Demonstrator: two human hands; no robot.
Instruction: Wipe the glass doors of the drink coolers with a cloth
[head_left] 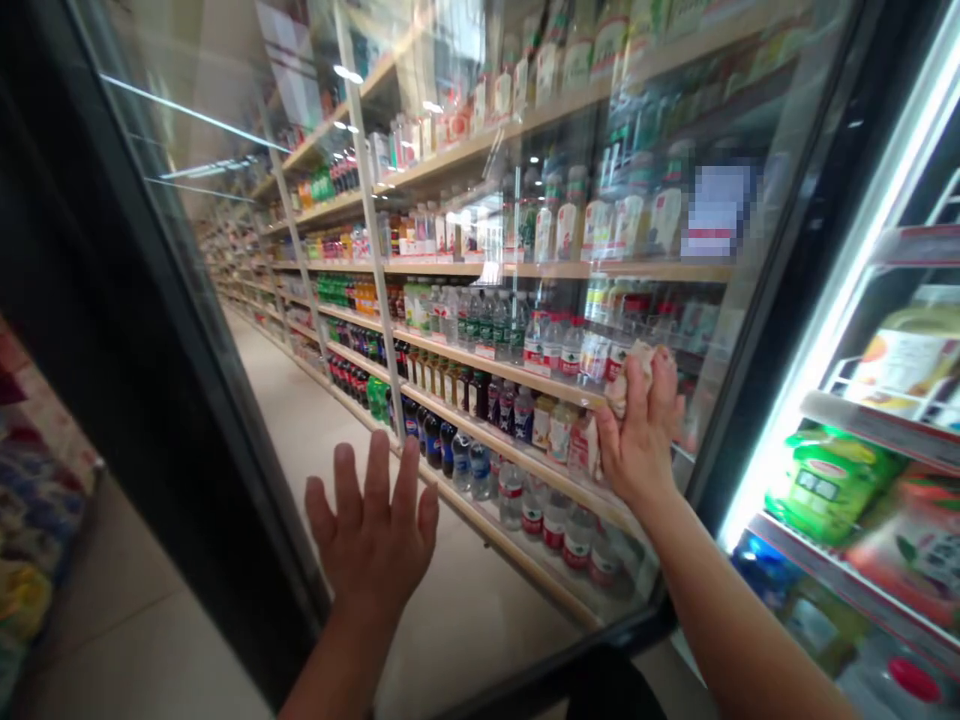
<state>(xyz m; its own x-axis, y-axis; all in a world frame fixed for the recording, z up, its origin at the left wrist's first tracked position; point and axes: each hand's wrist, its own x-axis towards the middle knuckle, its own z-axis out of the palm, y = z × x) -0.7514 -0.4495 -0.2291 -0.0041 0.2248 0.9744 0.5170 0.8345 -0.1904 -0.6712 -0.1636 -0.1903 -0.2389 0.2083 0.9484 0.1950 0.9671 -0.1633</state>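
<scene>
A glass door (480,640) in a dark frame stands in front of me, tilted in the view. My right hand (646,445) presses a crumpled, pale cloth (619,392) against the pane at the right, its fingers lying over the cloth. My left hand (375,530) is lower and further left, its fingers spread and its palm towards the glass. Nothing is in that hand. Whether it touches the pane, I cannot tell.
Behind the glass, shelves (465,268) of bottled drinks run beside a pale floor (259,365). At the right is a lit cooler with shelf edges (885,430), a green package (825,480) and bottles. The dark door frame (161,370) crosses the left side.
</scene>
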